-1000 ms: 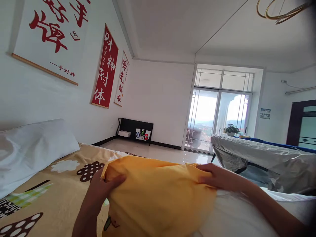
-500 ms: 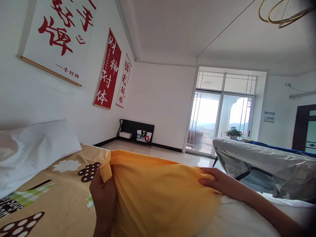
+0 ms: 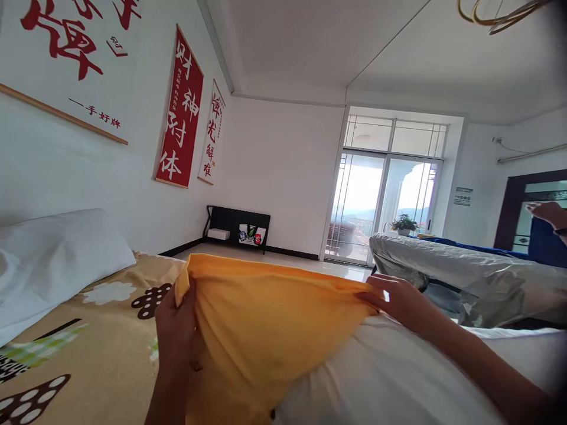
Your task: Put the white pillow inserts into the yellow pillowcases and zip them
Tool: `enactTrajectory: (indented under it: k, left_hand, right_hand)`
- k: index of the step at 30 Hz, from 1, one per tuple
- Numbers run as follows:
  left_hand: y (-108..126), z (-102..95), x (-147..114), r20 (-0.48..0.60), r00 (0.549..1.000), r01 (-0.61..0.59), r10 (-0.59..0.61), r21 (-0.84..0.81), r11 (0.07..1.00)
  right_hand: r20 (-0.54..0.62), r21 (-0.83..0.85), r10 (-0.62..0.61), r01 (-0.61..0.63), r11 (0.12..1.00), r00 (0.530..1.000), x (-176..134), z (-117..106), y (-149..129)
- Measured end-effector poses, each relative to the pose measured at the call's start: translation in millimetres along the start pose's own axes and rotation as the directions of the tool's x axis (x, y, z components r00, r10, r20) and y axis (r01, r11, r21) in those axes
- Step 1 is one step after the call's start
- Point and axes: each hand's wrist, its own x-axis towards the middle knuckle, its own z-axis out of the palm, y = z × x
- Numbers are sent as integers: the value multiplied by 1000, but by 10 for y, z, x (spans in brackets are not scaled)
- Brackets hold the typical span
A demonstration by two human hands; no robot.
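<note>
A plain yellow cloth (image 3: 266, 319) is stretched between my two hands, its upper edge pulled nearly straight. My left hand (image 3: 175, 319) grips its left corner, where the fabric folds over the fingers. At the right end, my right hand (image 3: 390, 292) pinches the edge between thumb and fingers. A soft white pillow or quilt (image 3: 381, 372) bulges out below the cloth on the right; its full shape is hidden. Under my left arm lies a tan patterned bed sheet (image 3: 106, 348) with brown dotted and white shapes.
A white pillow (image 3: 57, 254) lies at the left by the wall. Beyond the bed stand a low black rack (image 3: 234, 221) and a plastic-covered piece of furniture (image 3: 443, 260). Another person's arm (image 3: 547, 212) shows at the right edge, near a dark door (image 3: 509, 206).
The cloth's right side has drawn up, baring more of the white item beneath. Both hands still grip it. The view has shifted right, and another person's arm now shows at the right.
</note>
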Motion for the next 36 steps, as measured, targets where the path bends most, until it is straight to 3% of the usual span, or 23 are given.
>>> enactTrajectory:
  k: [3, 7, 9, 12, 15, 18, 20, 22, 24, 26, 28, 30, 31, 33, 36]
  left_hand:
    - [-217, 98, 211, 194, 976, 128, -97, -157, 979]
    - [-359, 133, 275, 444, 896, 112, 19, -269, 957]
    - [-447, 158, 277, 528, 850, 113, 6, -192, 975]
    - [-674, 199, 332, 634, 756, 130, -164, 101, 986]
    - [-925, 214, 415, 660, 676, 100, -327, 358, 928]
    - [-1074, 237, 449, 699, 602, 172, -385, 356, 918]
    - [-1110, 270, 438, 709, 616, 187, -343, 291, 938]
    - [-1115, 310, 416, 698, 661, 161, -275, 226, 961]
    - [-1100, 347, 398, 665, 715, 145, -218, 165, 976]
    - [-1074, 381, 386, 608, 774, 127, -176, 123, 984]
    - [-1045, 416, 377, 547, 821, 149, -163, 70, 986]
    - [-1033, 455, 371, 535, 821, 231, -198, 5, 973]
    - [-1040, 474, 371, 537, 816, 271, -216, -24, 962]
    - [-1083, 499, 380, 538, 809, 267, -236, 21, 963]
    - [-1185, 491, 396, 486, 845, 40, -222, 357, 933]
  right_hand:
    - [22, 53, 69, -70, 996, 997, -89, -47, -5]
    - [37, 65, 56, -58, 996, 998, -377, -44, -173]
    - [123, 82, -10, 0, 997, 992, -498, 85, -274]
    - [215, 123, -20, -7, 992, 976, -553, 398, -327]
    - [190, 162, 21, -52, 985, 982, -480, 694, -259]
    - [142, 147, -6, -16, 989, 990, -366, 838, -205]
    - [73, 84, -30, 24, 996, 997, -338, 860, -252]
    - [-84, -8, -43, 42, 999, 996, -400, 861, -383]
    - [-289, -74, -74, 55, 996, 954, -559, 871, -579]
    - [-367, -72, -124, 105, 992, 922, -766, 897, -789]
    - [-261, -10, -127, 129, 992, 957, -937, 922, -961]
    - [-28, 64, -37, 39, 997, 999, -1009, 925, -1071]
    - [94, 90, 20, -29, 995, 995, -1006, 917, -1106]
    - [304, 137, 87, -134, 982, 949, -961, 902, -1157]
    - [464, 261, 47, -187, 947, 885, -925, 954, -1232]
